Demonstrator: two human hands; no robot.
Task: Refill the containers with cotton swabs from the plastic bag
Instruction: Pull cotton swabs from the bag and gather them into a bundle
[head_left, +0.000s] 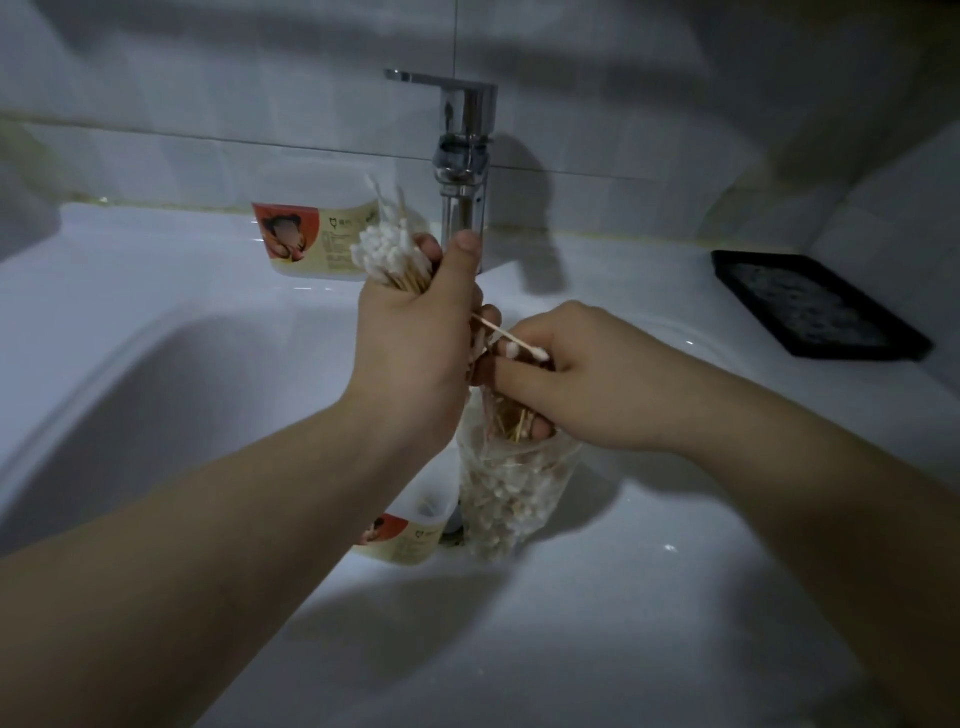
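The left hand (415, 338), at the centre of the frame, is closed in a fist around a thick bundle of cotton swabs (387, 252). Their fluffy white tips fan out above the fist, with thin pale wooden sticks below them, and the thumb points up beside the bundle. Just to the right, the right hand (566, 374) curls its fingers round the crumpled top of the plastic bag (504, 499). One fingertip shows through the thin film among a few sticks. A single loose swab (511, 340) lies slanted across the gap between the two hands, resting on the right hand's knuckles.

The bag is clear, soft and wrinkled. It hangs below the right hand as a narrow pouch, its lower half packed with white-tipped swabs.

Two containers are translucent plastic tubs with beige and red paper labels. The far container (311, 234) stands on the white glossy surface (156, 249) directly behind the bundle, upper left of centre; its contents cannot be made out. The near container (410, 530) sits just left of the bag's bottom, partly under the left forearm, and a few sticks show inside it.

A shiny chrome faucet (465, 156) rises behind the hands before a grey tiled wall (208, 104). The smooth white sink (130, 395) curves down at the left. A black rectangular tray (815, 306) with a pitted texture lies at the right.
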